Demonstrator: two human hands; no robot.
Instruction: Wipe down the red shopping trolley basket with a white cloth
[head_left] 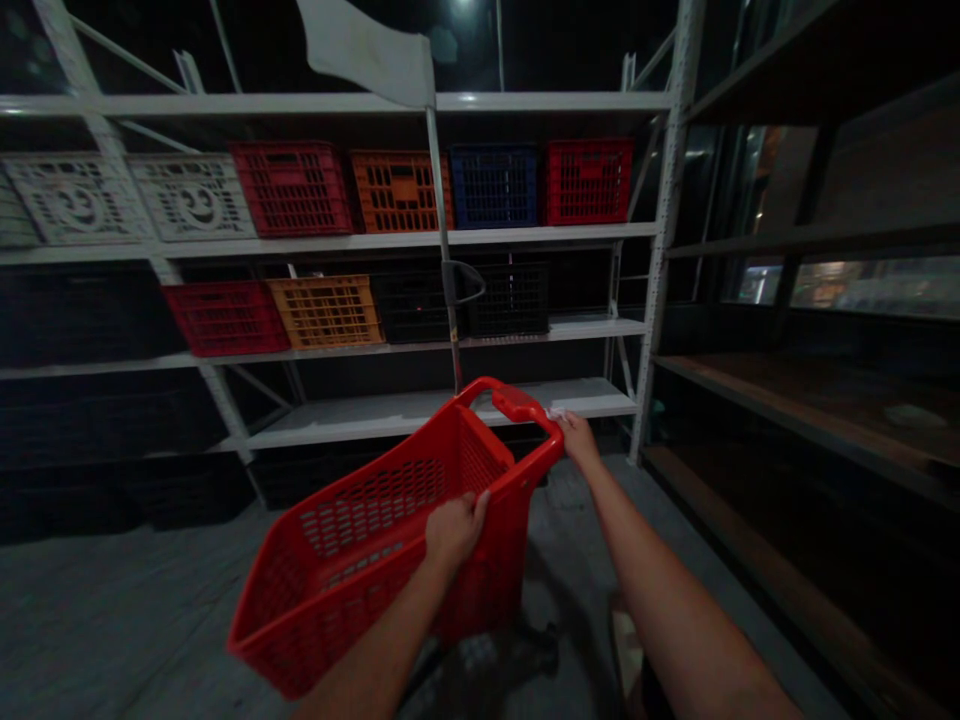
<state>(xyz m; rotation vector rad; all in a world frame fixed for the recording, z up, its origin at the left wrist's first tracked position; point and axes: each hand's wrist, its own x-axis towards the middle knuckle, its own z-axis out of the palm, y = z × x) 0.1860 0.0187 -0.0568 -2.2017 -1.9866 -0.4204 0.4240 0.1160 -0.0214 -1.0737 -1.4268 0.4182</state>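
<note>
Where white shelving (pixel 375 412) fills the background, a red shopping cart (pixel 367 580) stands before it on the floor. Crates (pixel 292 188): ranged side by side, presumably for easy reach. Left hand (pixel 454 528): curled over the cart's near side rim, likely for steadiness. Right hand (pixel 576 437): closed at the handle corner, likely for steering. Whitish scrap (pixel 556 413): beside those fingers, unidentified.

Site: storeroom-type space; whether it belongs to a shop, cannot tell. Evidence: tiered white metal racking (pixel 510 236) across 12 o'clock; red, orange, blue, black and white plastic crates (pixel 292 190) lined up on it, 9 to 1 o'clock. Second, darker shelving unit (pixel 825 410) at 3. Red shopping cart (pixel 367 590) at 7. Plain grey floor (pixel 112 610) at 8. Lighting dim.
</note>
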